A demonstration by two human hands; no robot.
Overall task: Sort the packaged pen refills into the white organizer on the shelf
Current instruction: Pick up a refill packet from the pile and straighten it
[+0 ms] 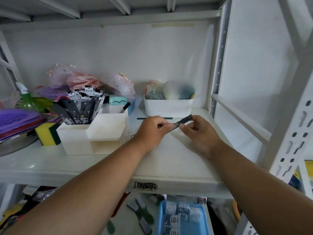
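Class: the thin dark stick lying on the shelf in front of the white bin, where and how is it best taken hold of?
Pinch the dark stick near its right end from above, thumb and forefinger across its width. It lies flat, and the left hand covers its middle; the white bin blocks approach from behind.

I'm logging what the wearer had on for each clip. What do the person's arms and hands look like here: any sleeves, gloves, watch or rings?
Both forearms are bare all the way to the bottom edges of the picture, with no sleeve in sight. The left hand and right hand are ungloved. No watch, bracelet or strap shows on either wrist, and no ring is visible on the fingers that can be seen.
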